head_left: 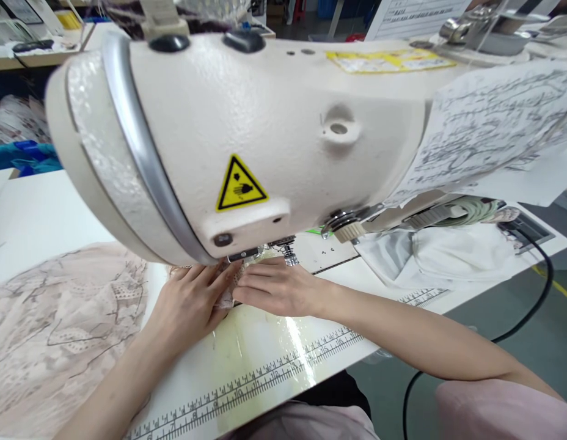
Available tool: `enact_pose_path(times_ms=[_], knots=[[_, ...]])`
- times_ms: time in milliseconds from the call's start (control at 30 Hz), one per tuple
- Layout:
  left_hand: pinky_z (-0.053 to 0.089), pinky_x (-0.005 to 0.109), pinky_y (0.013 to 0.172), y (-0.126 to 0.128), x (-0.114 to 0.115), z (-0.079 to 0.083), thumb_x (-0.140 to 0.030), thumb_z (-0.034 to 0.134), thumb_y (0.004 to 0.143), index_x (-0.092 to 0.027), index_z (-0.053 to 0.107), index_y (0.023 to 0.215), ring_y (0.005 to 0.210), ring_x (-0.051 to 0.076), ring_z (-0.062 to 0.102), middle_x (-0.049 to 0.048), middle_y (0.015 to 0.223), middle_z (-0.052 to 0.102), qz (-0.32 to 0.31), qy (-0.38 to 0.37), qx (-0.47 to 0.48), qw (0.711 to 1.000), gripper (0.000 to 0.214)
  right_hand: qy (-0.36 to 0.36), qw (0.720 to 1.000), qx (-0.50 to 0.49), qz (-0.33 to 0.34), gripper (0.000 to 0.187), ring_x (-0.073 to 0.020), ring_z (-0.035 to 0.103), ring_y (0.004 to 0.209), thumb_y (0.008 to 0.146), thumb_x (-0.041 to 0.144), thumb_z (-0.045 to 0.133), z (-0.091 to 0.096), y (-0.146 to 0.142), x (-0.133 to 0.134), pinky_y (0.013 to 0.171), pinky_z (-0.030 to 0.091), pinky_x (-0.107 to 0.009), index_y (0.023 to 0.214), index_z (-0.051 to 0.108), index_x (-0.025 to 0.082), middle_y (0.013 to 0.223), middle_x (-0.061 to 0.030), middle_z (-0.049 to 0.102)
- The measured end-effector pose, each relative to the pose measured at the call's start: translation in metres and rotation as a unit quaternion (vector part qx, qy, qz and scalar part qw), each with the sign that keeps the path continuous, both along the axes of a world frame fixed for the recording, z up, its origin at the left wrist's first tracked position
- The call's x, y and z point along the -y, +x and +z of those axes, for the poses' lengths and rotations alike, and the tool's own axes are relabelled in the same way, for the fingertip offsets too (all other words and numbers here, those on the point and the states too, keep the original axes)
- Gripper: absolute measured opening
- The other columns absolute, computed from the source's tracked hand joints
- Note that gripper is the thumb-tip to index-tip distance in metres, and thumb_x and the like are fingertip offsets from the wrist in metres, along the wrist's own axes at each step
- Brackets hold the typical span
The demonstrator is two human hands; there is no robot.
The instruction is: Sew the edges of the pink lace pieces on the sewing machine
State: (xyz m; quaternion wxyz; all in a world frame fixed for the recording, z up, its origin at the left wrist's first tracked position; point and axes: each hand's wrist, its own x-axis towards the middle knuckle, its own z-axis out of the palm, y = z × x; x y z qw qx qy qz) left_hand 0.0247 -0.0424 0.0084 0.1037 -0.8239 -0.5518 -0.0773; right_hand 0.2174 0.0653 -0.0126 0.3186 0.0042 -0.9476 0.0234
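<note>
Under the head of a white sewing machine (265, 122), my two hands meet at a piece of pale pink lace fabric (226, 298). My left hand (189, 305) lies flat on it with the fingers stretched forward and the thumb apart; the fingertips pass behind the machine's lower edge. On the other side, the bent fingers of my right hand (278, 287) are pressed together and close on the fabric's edge, the thumb hidden. The metal needle parts (289, 252) show just beyond my right hand. The needle tip itself is not visible.
Sheer printed fabric (68, 330) is heaped at left. A ruler strip (265, 373) runs along the table's front edge. White folded cloth (462, 250) and a green coil (471, 211) lie at right. Handwritten paper (494, 128) hangs on the machine; a black cable (531, 318) loops below.
</note>
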Motion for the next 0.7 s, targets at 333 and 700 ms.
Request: enact_pose_path(times_ms=[333,700], knots=[[0.045,0.041,0.081,0.001,-0.001,0.000,-0.031,0.044,0.092,-0.016,0.055,0.133,0.097,0.028,0.065,0.0117,0.116,0.069,0.009,-0.001,-0.010,1.000,0.045,0.013,0.999,0.031,-0.005,0.018,-0.0077,0.056,0.078,0.089,0.004,0.050,0.009,0.003,-0.006,0.066,0.043,-0.020,0.087,0.060,0.019,0.076,0.0044,0.062],[0.045,0.042,0.082,0.002,-0.001,0.000,-0.030,0.044,0.093,-0.016,0.054,0.133,0.095,0.028,0.065,0.0118,0.110,0.069,-0.003,0.002,-0.008,1.000,0.044,0.107,0.992,0.008,-0.068,0.020,-0.0063,0.053,0.073,0.090,0.002,0.047,0.018,0.007,-0.011,0.052,0.034,-0.024,0.090,0.059,0.019,0.083,0.0053,0.066]])
